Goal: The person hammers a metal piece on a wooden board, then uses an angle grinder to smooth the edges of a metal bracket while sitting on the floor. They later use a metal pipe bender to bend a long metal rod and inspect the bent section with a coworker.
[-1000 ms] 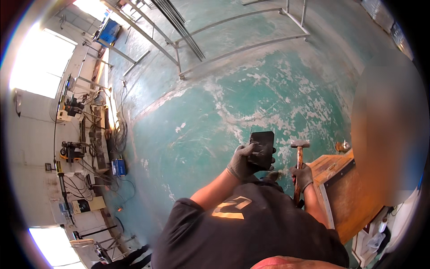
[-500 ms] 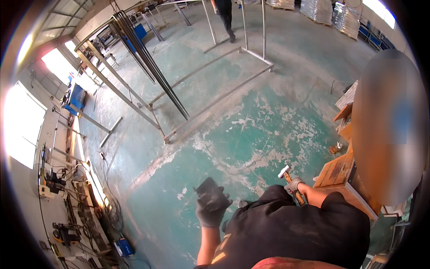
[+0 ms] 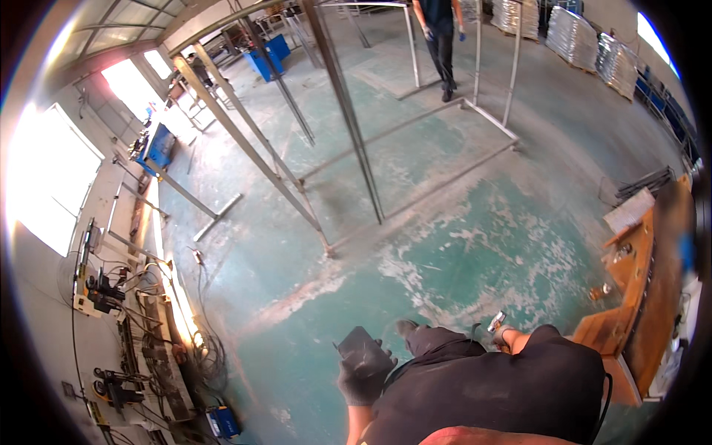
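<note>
A dark flat panel (image 3: 357, 343) sits low in the near middle of the view, held up by the left hand (image 3: 363, 374). That hand wears a dark glove, and its fingers are wrapped over the lower edge of the panel — clamped on it. To the right, past the person's dark shirt (image 3: 489, 389), the right hand (image 3: 503, 339) shows only a little above the shoulder; it is closed on a hammer (image 3: 495, 322), whose pale metal head pokes up just beside the hand.

Under both hands lies the green floor (image 3: 311, 297), scuffed white in patches. At the right edge stands an orange-brown counter (image 3: 630, 297) carrying a few small metal bits and a grey flat piece at its far end. Farther off, a frame of grey metal bars (image 3: 348, 126) rises from the floor, slanting across the middle of the scene. Beyond it, far and slightly right, another person in dark clothes (image 3: 443, 37) stands among more upright bars. Along the left wall run machines, cables and a small blue box (image 3: 222, 421) — bright windows above them.
</note>
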Action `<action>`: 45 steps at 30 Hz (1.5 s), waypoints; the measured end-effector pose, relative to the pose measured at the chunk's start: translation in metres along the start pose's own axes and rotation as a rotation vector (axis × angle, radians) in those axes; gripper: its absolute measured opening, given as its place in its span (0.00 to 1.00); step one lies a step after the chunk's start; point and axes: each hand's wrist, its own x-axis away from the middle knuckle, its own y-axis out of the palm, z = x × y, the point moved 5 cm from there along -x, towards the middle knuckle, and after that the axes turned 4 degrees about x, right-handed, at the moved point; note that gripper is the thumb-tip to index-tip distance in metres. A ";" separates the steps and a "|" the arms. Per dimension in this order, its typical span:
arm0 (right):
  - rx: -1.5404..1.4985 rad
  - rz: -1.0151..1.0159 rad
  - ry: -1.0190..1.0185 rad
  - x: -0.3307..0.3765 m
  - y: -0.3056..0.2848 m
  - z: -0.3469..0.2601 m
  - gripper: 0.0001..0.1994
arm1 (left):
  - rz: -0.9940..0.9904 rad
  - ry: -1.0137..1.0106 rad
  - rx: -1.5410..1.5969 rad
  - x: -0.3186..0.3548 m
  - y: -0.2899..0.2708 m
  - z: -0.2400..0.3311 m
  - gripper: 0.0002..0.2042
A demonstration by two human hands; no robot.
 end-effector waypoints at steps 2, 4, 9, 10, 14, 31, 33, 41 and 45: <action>0.143 0.031 0.022 -0.054 -0.040 -0.030 0.36 | -0.025 -0.034 -0.024 -0.027 0.021 0.040 0.52; -0.202 -0.019 0.029 -0.061 -0.081 -0.132 0.17 | 0.001 0.087 -0.087 -0.039 0.036 0.107 0.49; -0.241 -0.012 -0.080 -0.056 -0.205 -0.338 0.13 | -0.082 0.286 0.072 -0.085 0.015 0.214 0.49; -0.252 -0.001 -0.116 -0.051 -0.220 -0.382 0.14 | -0.099 0.331 0.085 -0.089 0.008 0.237 0.50; -0.258 0.029 -0.226 -0.029 -0.272 -0.551 0.15 | -0.038 0.271 0.105 -0.118 -0.043 0.314 0.51; 0.179 0.063 -0.133 -0.172 -0.172 -0.815 0.33 | 0.036 0.436 0.103 -0.242 -0.131 0.744 0.48; 0.219 -0.092 -0.218 -0.106 -0.173 -0.950 0.24 | 0.116 0.480 0.041 -0.224 -0.163 0.795 0.46; 0.044 0.298 -0.729 0.117 -0.411 -1.234 0.25 | 0.100 0.215 0.085 -0.380 -0.147 0.897 0.37; -0.090 0.281 -0.975 0.242 -0.435 -1.285 0.23 | -0.066 -0.057 -0.041 -0.449 -0.113 0.912 0.30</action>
